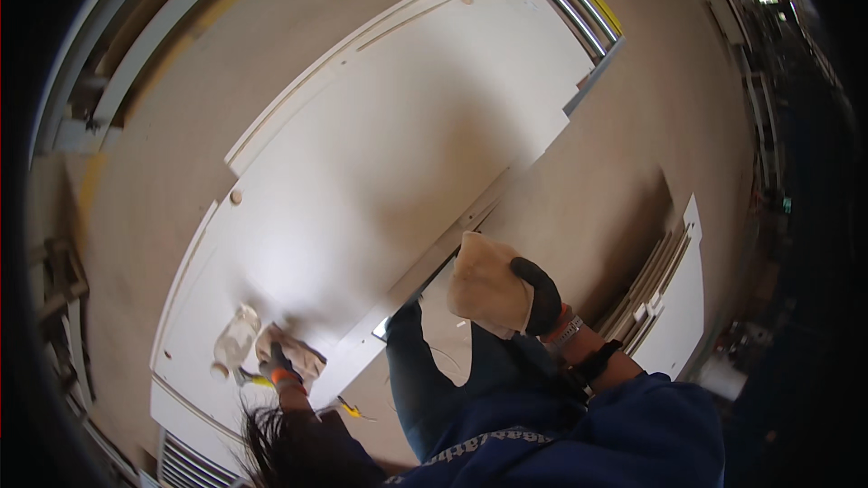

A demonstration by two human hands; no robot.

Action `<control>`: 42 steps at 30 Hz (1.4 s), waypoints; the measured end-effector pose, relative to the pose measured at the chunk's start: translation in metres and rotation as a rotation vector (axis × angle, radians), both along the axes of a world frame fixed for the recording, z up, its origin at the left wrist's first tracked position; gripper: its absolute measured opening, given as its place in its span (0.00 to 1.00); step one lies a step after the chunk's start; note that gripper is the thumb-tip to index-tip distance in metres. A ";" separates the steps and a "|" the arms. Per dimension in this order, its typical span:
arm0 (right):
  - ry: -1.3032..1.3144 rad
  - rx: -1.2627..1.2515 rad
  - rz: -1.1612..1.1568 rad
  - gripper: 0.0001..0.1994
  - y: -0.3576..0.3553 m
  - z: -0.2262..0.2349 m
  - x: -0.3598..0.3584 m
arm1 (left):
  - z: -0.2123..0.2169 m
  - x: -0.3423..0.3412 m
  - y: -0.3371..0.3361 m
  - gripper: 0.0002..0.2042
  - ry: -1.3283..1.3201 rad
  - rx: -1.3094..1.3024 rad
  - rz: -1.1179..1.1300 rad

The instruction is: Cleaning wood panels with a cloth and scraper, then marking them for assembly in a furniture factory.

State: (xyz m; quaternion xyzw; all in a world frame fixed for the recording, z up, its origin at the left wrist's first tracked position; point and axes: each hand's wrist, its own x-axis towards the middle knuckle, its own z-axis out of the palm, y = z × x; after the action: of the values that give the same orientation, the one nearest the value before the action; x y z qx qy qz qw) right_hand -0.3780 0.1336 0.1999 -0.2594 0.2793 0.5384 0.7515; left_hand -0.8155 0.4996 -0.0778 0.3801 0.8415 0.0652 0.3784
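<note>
— Where are the hands?

— The right hand (pixel 533 294), in a dark glove, sits right of centre in the lower half, clenched on a tan cloth (pixel 485 285) just off the edge of the white panel (pixel 389 154).

— And the other one?

— The left hand (pixel 278 363), at the lower left, grasps a crumpled rag (pixel 294 351) pressed on the panel. A clear plastic bottle (pixel 234 342) lies just beside it.
</note>
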 end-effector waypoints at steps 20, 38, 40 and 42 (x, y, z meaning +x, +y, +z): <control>-0.675 -1.186 -0.730 0.21 -0.151 -0.218 0.420 | 0.019 0.742 -0.145 0.41 0.225 0.827 -1.543; -1.343 -1.682 0.893 0.40 -0.031 -0.258 0.518 | 0.002 0.771 -0.147 0.42 0.455 0.784 -1.605; -1.400 -1.909 0.992 0.37 -0.056 -0.256 0.497 | 0.003 0.772 -0.149 0.42 0.443 0.745 -1.575; -1.372 -1.927 0.897 0.37 -0.040 -0.260 0.503 | 0.003 0.773 -0.149 0.42 0.461 0.667 -1.555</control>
State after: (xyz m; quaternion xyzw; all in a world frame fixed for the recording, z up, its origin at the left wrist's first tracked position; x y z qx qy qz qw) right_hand 0.1252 0.0938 -0.0606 -0.9969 -0.0012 0.0791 0.0001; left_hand -0.0422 0.3504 -0.0752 0.9405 0.3364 -0.0469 0.0055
